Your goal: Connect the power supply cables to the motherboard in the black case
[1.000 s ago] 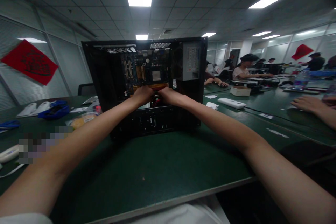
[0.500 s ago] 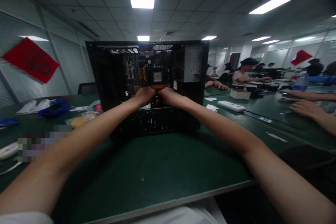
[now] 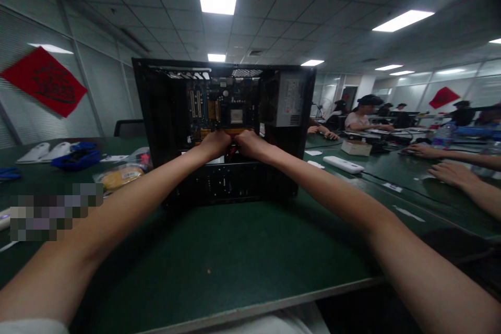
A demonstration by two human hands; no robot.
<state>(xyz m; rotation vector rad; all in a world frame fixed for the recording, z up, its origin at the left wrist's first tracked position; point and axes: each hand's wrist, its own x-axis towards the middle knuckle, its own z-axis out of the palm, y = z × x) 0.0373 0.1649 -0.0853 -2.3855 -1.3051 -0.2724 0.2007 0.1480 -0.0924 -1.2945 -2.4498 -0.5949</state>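
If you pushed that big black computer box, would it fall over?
Probably not easily. The computer case stands on a broad base on the green table, so it would likely slide first. It looks metal, with a power supply inside, so probably heavy and stiff.

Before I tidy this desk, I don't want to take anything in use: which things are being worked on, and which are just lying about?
In use:
- open computer case
- motherboard inside it
- left hand and right hand, both at the board's lower edge

Lying about:
- wrapped bread
- blue bundle
- white remote
- small box
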